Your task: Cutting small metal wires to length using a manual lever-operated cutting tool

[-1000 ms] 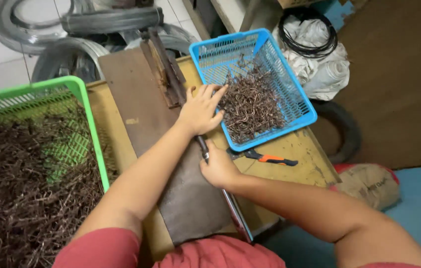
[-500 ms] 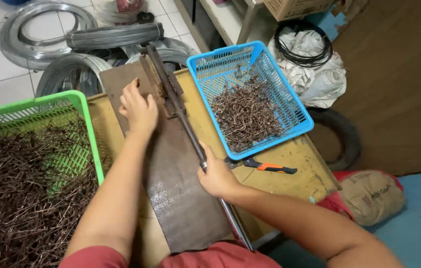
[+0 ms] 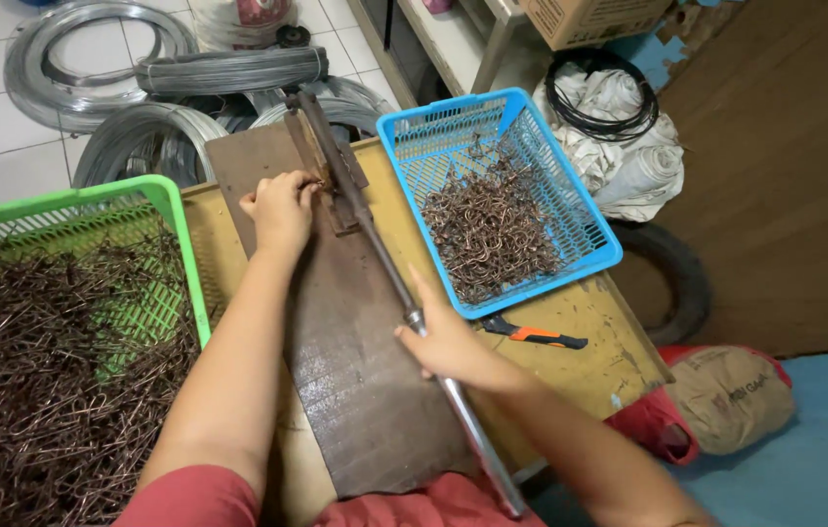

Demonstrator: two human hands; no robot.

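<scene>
My left hand [image 3: 280,207] pinches a short piece of rusty wire [image 3: 316,183] against the pivot end of a long metal lever bar [image 3: 375,254]. The bar lies along a dark metal plate [image 3: 355,381] on the wooden bench. Lower down, my right hand [image 3: 443,340] wraps around the bar's shiny handle [image 3: 472,425]. A blue basket [image 3: 453,127] with several bent brown wire hooks [image 3: 492,234] stands to the right of the bar. A green basket [image 3: 155,190] full of straight rusty wire pieces [image 3: 53,361] sits at the left.
Orange-handled pliers [image 3: 536,336] lie on the bench by the blue basket. Coils of grey wire [image 3: 141,88] rest on the tiled floor beyond the bench. White sacks with black cable [image 3: 619,127], a tyre [image 3: 677,278] and a tan sack [image 3: 726,395] are at the right.
My left hand went from the blue basket across to the lever's pivot end. The right hand stayed on the handle, and the view shifted slightly.
</scene>
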